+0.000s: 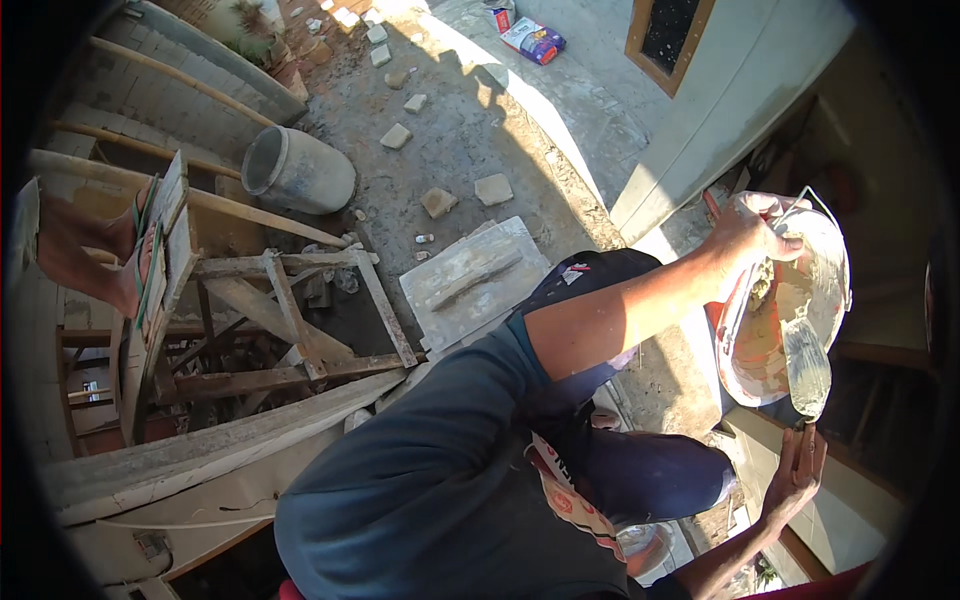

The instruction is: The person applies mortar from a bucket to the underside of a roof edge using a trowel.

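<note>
My left hand (752, 238) grips the rim of a mortar-smeared bucket (738, 378), thumb over the edge. The bucket tilts so that its orange-red inside shows, with grey-green mortar (762, 285) clinging to the wall. A wire handle (822, 205) arches over its far side. In my right hand (795, 478), fingers wrapped round the grip, is a trowel (806, 365). Its mortar-coated blade points away from me and lies over the bucket's mouth; whether it touches the wall I cannot tell.
At left, another person's sandalled feet (140, 260) stand on a plank of a wooden scaffold (290, 310). Behind it is a large grey tub (318, 172). A pale board with a handle (475, 280) lies beside my knee. Broken blocks (493, 189) and a purple bag (534, 42) lie beyond.
</note>
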Tool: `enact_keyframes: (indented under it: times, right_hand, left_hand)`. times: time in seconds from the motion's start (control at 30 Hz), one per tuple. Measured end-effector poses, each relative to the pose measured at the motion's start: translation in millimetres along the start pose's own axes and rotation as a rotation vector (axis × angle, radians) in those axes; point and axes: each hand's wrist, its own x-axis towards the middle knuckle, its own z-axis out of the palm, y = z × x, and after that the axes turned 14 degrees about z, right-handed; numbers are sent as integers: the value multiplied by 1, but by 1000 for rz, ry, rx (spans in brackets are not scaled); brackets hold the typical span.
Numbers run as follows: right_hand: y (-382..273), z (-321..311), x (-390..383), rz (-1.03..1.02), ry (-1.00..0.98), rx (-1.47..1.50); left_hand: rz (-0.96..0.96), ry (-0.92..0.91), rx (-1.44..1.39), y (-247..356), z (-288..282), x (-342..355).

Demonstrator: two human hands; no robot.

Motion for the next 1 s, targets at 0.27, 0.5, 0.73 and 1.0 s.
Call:
enact_keyframes:
  times: [0.27, 0.5, 0.73, 1.0]
  right_hand:
    - [-13, -8, -1, 64, 83, 24]
    - [-9, -54, -8, 13, 327, -149]
    - [-29, -111, -44, -68, 525, -343]
    - [-100, -253, -89, 118, 817, -473]
  left_hand:
    - [-88, -137, -104, -22, -28, 22]
    - [-115, -255, -136, -40, 13, 38]
    - [-263, -321, -289, -56, 16, 48]
    - [-435, -570, -407, -19, 127, 93]
